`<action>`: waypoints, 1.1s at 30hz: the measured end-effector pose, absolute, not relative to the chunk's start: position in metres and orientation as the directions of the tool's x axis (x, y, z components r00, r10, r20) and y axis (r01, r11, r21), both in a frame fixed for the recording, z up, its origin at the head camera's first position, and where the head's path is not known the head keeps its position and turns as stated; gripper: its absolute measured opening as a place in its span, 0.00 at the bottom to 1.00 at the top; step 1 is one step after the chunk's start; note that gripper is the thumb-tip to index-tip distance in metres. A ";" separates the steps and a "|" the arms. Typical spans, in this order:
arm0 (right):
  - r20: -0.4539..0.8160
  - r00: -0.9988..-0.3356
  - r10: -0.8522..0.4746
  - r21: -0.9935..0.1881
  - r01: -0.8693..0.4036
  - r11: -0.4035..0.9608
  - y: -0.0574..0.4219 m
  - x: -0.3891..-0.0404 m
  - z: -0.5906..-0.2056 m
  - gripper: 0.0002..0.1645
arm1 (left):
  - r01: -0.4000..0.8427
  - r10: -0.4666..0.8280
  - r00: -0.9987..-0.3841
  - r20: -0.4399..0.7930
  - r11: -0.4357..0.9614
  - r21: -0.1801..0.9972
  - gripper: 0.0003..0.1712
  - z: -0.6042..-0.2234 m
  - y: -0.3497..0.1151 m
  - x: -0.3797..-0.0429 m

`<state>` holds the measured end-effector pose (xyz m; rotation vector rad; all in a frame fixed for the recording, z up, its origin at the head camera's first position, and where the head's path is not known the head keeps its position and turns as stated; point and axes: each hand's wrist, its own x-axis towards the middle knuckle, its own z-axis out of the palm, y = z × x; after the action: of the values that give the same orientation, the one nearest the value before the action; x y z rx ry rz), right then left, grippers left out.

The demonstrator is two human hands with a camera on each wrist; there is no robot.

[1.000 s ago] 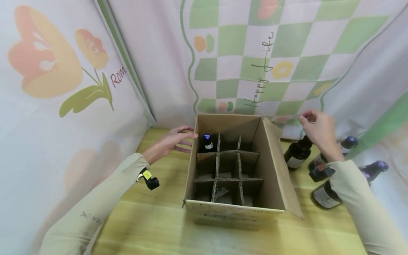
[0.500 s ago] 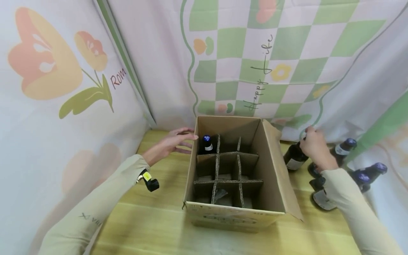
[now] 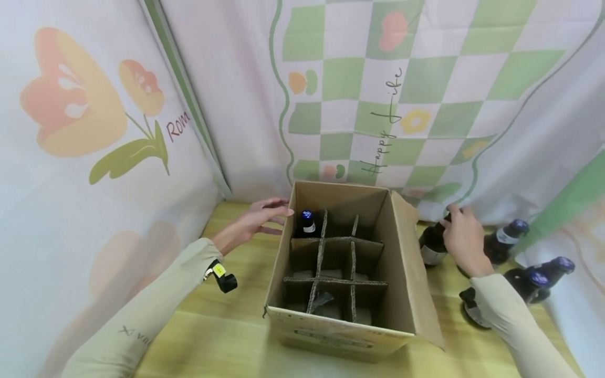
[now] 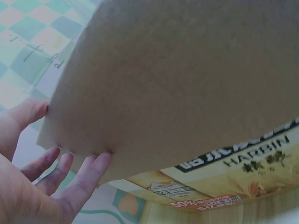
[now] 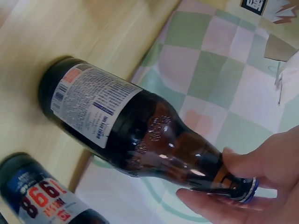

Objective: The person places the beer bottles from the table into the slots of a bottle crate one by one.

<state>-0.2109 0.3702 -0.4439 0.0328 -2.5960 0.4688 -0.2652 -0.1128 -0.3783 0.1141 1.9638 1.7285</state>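
Observation:
My right hand [image 3: 465, 236] grips a brown beer bottle [image 3: 431, 249] by its neck, to the right of the cardboard box [image 3: 398, 262]. In the right wrist view, thumb and fingers close around the bottle's neck below its blue cap, and the back label [image 5: 96, 100] shows. Whether its base touches the table cannot be told. My left hand [image 3: 257, 218] touches the outside of the box near its far left corner. The left wrist view shows those fingers [image 4: 88, 179] lightly bent, tips against the brown cardboard flap [image 4: 163, 84].
Cardboard dividers [image 3: 331, 239] split the box into several compartments. One blue-capped bottle [image 3: 308, 223] stands in the far left compartment. More bottles [image 3: 503, 244] stand on the wooden table [image 3: 227, 325] at the right, partly behind my right forearm. A printed curtain [image 3: 340, 105] hangs behind.
My right hand has come down from above the bottle and taken hold of its neck. My left hand stays at the box. The head view has shifted slightly.

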 end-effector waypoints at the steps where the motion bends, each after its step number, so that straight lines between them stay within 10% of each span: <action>1: 0.499 -0.865 0.064 -0.323 -0.116 0.939 0.372 -0.210 -0.446 0.21 | -0.269 0.387 -0.864 -0.323 0.187 0.945 0.37 -0.379 -0.111 -0.266; 12: 0.527 -0.840 0.128 -0.391 -0.106 0.914 0.370 -0.216 -0.452 0.21 | -0.292 0.362 -0.852 -0.378 0.270 0.918 0.37 -0.373 -0.114 -0.266; 23: 0.493 -0.849 0.190 -0.403 -0.029 0.915 0.366 -0.215 -0.455 0.22 | -0.174 0.411 -0.850 -0.331 0.375 0.911 0.11 -0.373 -0.106 -0.265; 33: 0.519 -0.833 0.194 -0.412 -0.044 0.910 0.365 -0.213 -0.458 0.22 | -0.155 0.407 -0.865 -0.294 0.340 0.927 0.07 -0.376 -0.097 -0.265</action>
<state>-0.2129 0.3654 -0.4582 -0.1074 -2.4972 0.5558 -0.2653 -0.0968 -0.3760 0.2199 2.1280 1.5504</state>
